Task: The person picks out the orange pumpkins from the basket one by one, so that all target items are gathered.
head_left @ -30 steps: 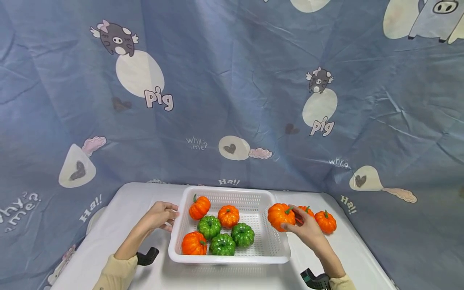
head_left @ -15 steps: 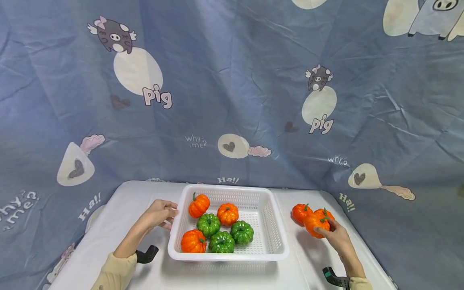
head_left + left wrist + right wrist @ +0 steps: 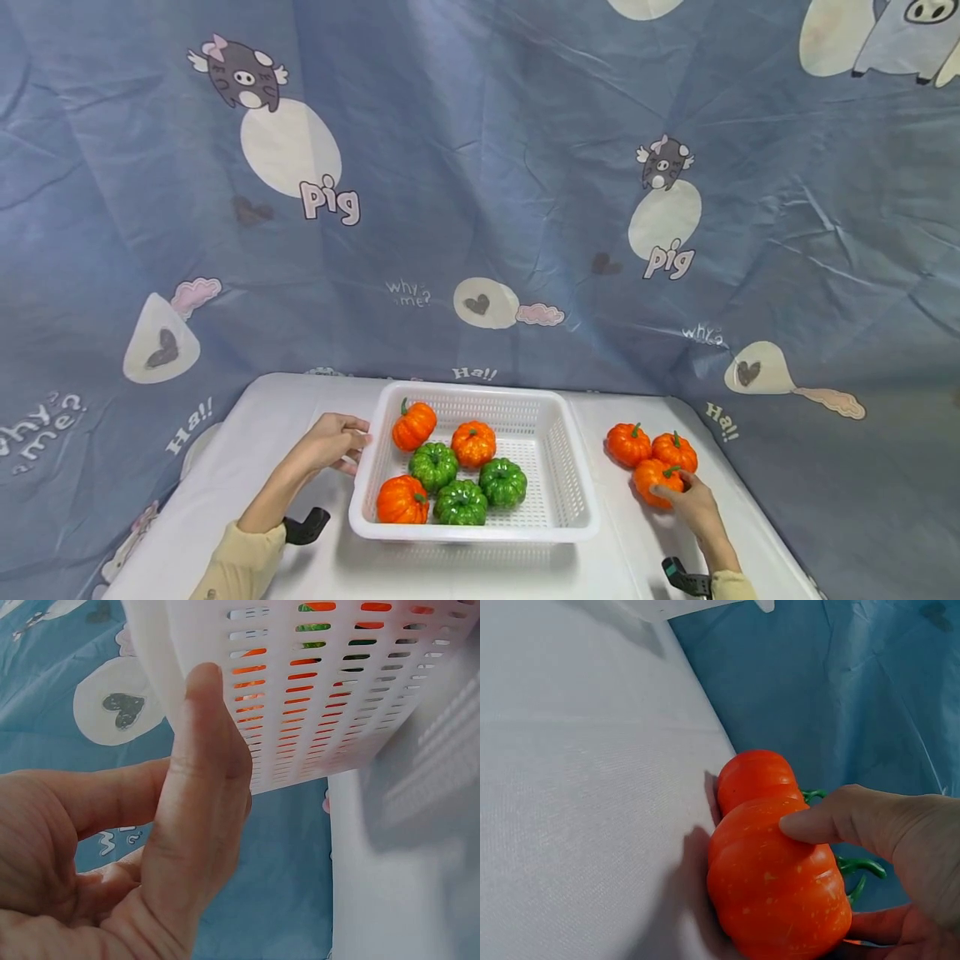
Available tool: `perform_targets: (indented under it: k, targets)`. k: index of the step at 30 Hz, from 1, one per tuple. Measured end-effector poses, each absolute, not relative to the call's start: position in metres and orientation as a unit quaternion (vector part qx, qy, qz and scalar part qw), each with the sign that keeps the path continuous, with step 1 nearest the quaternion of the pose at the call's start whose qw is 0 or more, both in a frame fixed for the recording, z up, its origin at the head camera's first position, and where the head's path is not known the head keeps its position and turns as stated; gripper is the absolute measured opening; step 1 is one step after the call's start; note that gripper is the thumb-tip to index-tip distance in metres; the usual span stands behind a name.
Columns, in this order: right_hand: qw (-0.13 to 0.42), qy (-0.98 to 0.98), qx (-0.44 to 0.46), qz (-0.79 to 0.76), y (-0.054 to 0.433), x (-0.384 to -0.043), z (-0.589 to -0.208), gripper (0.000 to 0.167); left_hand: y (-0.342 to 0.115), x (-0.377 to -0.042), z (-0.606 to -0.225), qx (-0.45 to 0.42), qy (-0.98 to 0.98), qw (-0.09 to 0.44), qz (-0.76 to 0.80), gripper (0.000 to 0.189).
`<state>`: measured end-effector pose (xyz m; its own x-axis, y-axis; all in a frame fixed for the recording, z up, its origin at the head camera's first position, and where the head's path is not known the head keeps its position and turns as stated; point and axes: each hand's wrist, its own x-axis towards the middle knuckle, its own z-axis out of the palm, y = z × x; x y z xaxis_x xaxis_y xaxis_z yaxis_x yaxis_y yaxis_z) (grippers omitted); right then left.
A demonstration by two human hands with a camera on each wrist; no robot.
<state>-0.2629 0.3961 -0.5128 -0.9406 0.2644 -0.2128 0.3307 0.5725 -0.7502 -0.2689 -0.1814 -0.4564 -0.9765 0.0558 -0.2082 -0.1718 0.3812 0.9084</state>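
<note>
My right hand [image 3: 692, 502] holds an orange toy pumpkin [image 3: 654, 482] on the right side of the table. In the right wrist view its thumb lies on the orange skin of the pumpkin [image 3: 776, 881], and the other fingers are partly hidden behind it. Two more orange pumpkins, one at the left [image 3: 628, 444] and one at the right [image 3: 674, 452], sit just beyond the held one. At the white basket's [image 3: 480, 533] left side, my left hand [image 3: 327, 443] rests with its fingers against the outer wall; the left wrist view shows them extended along the slotted wall [image 3: 315, 712].
Inside the basket lie several pumpkins, orange ones such as the rear-left pumpkin [image 3: 414, 427] and green ones such as the front pumpkin [image 3: 461, 502]. A white cloth [image 3: 315, 567] covers the table. Behind it hangs a blue patterned curtain [image 3: 420, 208].
My right hand has carried the orange pumpkin from above the basket's right edge rightward and down beside the other two orange pumpkins. The left hand stays at the basket.
</note>
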Motion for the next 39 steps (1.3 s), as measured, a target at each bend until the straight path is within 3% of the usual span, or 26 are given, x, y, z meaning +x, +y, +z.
perform_targets:
  k: [9, 16, 25, 32, 39]
  targets:
    - [0.031, 0.892, 0.163, -0.421, 0.393, -0.261, -0.512, 0.094, -0.183, -0.269, -0.459, -0.041, 0.825, 0.100, 0.555, 0.035]
    - [-0.017, 0.885, 0.126, -0.448, 0.376, -0.253, -0.473, 0.087, -0.183, -0.267, -0.460, -0.043, 0.824, 0.105, 0.555, 0.036]
    - [-0.106, 0.869, -0.002, -0.483, 0.304, -0.243, -0.411, 0.075, -0.185, -0.267, -0.458, -0.036, 0.828, 0.102, 0.550, 0.037]
    - [-0.105, 0.845, -0.074, -0.519, 0.241, -0.237, -0.398, 0.073, -0.182, -0.270, -0.459, -0.040, 0.825, 0.107, 0.553, 0.037]
    - [-0.101, 0.830, -0.096, -0.539, 0.216, -0.235, -0.398, 0.072, -0.181, -0.271, -0.458, -0.031, 0.825, 0.103, 0.554, 0.035]
